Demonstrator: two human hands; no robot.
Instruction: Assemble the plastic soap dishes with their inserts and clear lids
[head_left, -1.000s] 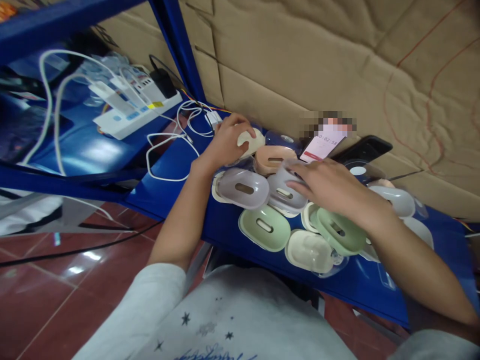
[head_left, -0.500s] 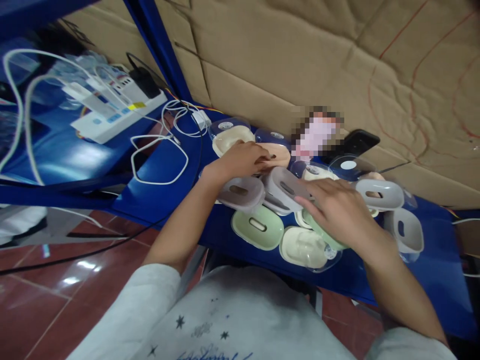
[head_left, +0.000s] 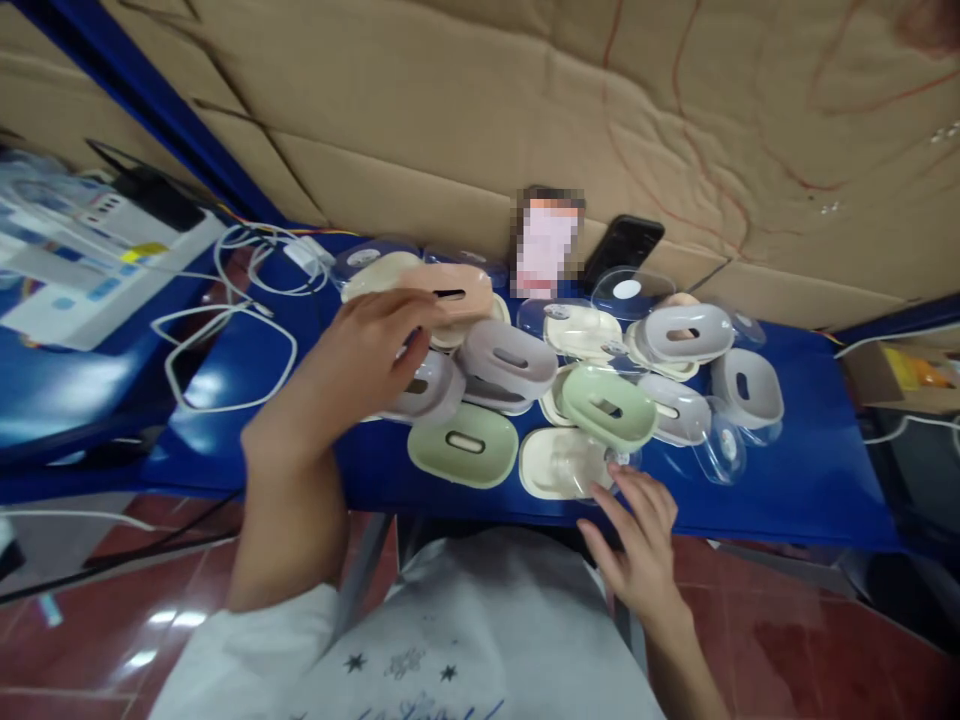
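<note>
1. Behind the blue table (head_left: 795,480), brown cardboard (head_left: 420,120) fills the upper view; the table runs beneath all the dishes.
2. At your left, the white power strip (head_left: 112,290) lies with plugs in it; a looped white cable (head_left: 180,404) lies between it and the dishes.
3. Your left hand (head_left: 364,355) is over the left part of the group, its fingers slightly curled and close together at the peach dish (head_left: 457,292); blur leaves it unclear whether they pinch its edge.
4. Your right hand (head_left: 637,535) is at the near edge of the table, fingers spread apart; its fingertips are at the clear lid (head_left: 585,472) over the cream dish (head_left: 541,463), though you cannot tell whether they touch.
5. Between your hands, the flat green dish (head_left: 465,462) lies left of the cream dish; the tilted green dish (head_left: 626,415) lies just behind the cream one; the lilac dish (head_left: 502,345) sits just right of the peach one, its slot showing.
6. Against the cardboard, the lit phone (head_left: 547,245) and the black phone (head_left: 626,245) lean side by side.
7. Behind the dishes, the round white sticker (head_left: 627,290) shows on another clear cover (head_left: 652,284).
</note>
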